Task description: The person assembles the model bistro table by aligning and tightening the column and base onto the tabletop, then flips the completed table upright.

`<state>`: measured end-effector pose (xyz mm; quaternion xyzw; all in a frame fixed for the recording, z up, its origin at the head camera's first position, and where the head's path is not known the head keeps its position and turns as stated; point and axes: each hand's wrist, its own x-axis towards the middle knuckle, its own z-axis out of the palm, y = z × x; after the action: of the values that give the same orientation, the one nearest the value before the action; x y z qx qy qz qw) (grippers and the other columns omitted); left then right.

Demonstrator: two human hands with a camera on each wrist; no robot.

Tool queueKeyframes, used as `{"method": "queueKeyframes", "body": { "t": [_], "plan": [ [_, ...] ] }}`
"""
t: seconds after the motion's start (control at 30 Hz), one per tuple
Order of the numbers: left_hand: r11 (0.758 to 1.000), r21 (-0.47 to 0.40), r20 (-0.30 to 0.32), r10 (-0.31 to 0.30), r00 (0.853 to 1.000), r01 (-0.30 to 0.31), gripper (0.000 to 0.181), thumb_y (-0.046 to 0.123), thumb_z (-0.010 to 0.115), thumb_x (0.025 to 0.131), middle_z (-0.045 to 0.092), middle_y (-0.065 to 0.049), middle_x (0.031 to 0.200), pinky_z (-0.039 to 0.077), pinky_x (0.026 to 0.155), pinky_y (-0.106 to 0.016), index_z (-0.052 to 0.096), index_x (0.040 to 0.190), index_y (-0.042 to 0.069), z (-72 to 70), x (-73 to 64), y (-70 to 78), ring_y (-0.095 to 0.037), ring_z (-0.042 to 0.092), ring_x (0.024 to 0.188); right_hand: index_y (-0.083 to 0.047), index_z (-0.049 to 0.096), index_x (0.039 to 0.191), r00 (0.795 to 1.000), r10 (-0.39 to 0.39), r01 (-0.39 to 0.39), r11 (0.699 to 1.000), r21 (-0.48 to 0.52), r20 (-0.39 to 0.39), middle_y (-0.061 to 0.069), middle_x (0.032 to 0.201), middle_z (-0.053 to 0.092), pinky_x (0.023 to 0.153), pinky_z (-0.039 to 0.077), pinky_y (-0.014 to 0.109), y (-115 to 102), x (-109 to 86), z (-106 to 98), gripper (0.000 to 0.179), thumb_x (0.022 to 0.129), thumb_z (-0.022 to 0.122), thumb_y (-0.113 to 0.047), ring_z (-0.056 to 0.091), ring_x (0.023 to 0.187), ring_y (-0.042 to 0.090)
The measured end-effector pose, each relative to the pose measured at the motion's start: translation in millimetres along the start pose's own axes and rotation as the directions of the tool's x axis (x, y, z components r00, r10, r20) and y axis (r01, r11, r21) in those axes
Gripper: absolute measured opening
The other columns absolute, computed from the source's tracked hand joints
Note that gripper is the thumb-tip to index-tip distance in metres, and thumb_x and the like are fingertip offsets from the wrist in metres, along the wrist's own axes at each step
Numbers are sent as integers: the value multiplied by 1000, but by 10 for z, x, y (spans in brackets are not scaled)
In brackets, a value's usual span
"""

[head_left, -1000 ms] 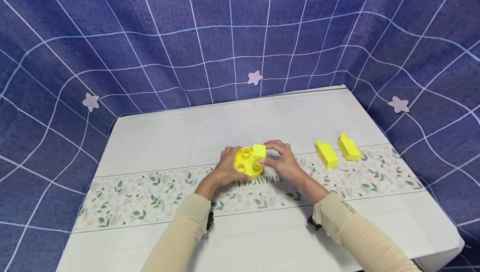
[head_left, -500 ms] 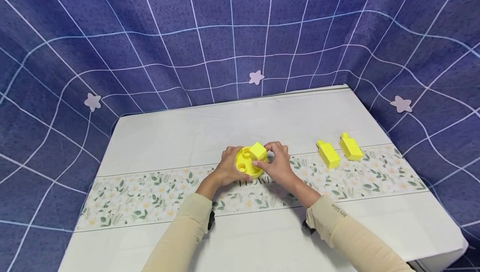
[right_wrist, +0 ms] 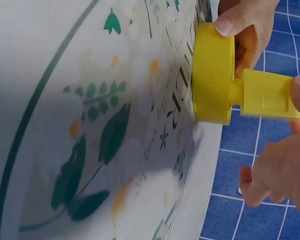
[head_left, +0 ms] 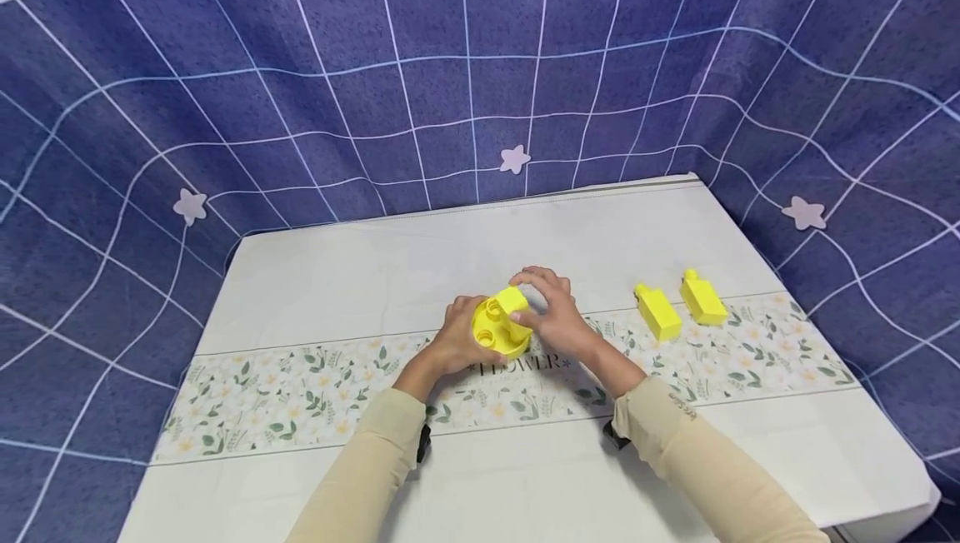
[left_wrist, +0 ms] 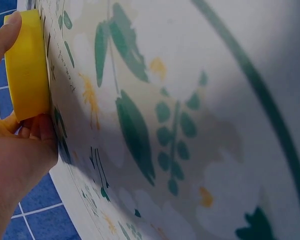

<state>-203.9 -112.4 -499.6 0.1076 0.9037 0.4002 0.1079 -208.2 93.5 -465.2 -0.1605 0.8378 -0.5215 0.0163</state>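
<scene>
A round yellow base [head_left: 491,325] with a raised rim and ring-shaped sockets lies flat on the table in the head view. My left hand [head_left: 456,338] grips its left side, thumb at the near rim and fingers round the far side. A tapered yellow block [head_left: 513,301] stands upright in a socket at the base's right, its narrow neck [right_wrist: 236,92] meeting the base in the right wrist view. The thumb and index finger of my right hand [head_left: 557,311] pinch the block near its top. In the left wrist view, the base's side wall [left_wrist: 27,70] shows under my left thumb.
Two more yellow blocks with knobbed ends lie to the right, a nearer-in one [head_left: 657,312] and an outer one [head_left: 703,300]. A white cloth with a floral band [head_left: 300,393] covers the table [head_left: 360,268]. Blue gridded curtain [head_left: 360,93] hangs behind and at both sides.
The yellow block has turned about its upright axis in the base. My right hand has shifted its fingers around the block's top, while my left hand keeps its hold on the base.
</scene>
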Motion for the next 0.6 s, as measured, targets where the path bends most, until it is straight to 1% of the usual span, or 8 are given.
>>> {"method": "queueKeyframes", "body": {
  "t": [0.07,0.17,0.23,0.3,0.37,0.47,0.5,0.6],
  "plan": [
    [1000,1,2,-2,1000,2,103,32,93,55,40,-3,130,38,97,-41,40,142,18,9,2,-1,-20,35,113,-19,51,114,999,22,-22,1000,8,-41,6,138,41,105,18,60,-8,-7,26,37,85,73,-17,28,126,28],
    [1000,1,0,-7,1000,7,104,32,93,55,40,-3,130,38,97,-41,40,143,18,7,4,3,-20,35,113,-12,42,109,995,26,-25,1000,14,-95,8,127,42,102,23,55,-16,-22,67,42,84,75,-16,32,121,29],
    [1000,0,-3,-13,1000,13,104,31,94,54,40,-3,130,38,97,-41,40,143,19,6,7,3,-20,35,113,-9,39,108,994,22,-20,1000,12,-107,10,124,42,101,25,52,-21,-34,77,45,83,76,-16,32,118,30],
    [1000,1,-3,-19,1000,19,105,31,94,54,40,-2,130,38,97,-41,40,143,19,8,9,3,-20,35,113,-8,38,110,995,28,-27,1000,11,-94,10,124,41,101,26,52,-17,-43,57,48,83,77,-18,32,118,29],
    [1000,-2,0,-19,1000,19,105,31,94,54,40,-2,130,38,97,-41,40,143,20,12,10,-1,-20,35,113,-10,40,119,998,41,-40,999,28,-53,9,130,38,102,27,53,-13,-50,6,51,83,76,-20,31,121,30],
    [1000,-7,4,-14,1000,14,105,32,94,54,40,-2,130,38,98,-42,40,143,19,12,5,-1,-20,35,113,-18,41,137,998,44,-47,997,58,51,5,144,32,106,26,58,2,-42,-110,59,87,72,-20,26,130,30],
    [1000,-9,5,-12,1000,12,105,32,93,54,40,-2,130,37,99,-42,39,143,19,11,3,-1,-20,35,113,-20,40,142,995,30,-36,997,63,93,5,148,30,106,25,60,10,-36,-150,62,88,70,-19,24,132,32],
    [1000,-6,5,-11,1000,11,106,32,93,54,39,-2,131,37,100,-42,39,144,19,5,-1,6,-20,34,114,-18,44,145,982,-16,3,997,73,187,5,154,26,107,21,64,29,-10,-233,58,91,65,-14,18,136,32]
  ]
}}
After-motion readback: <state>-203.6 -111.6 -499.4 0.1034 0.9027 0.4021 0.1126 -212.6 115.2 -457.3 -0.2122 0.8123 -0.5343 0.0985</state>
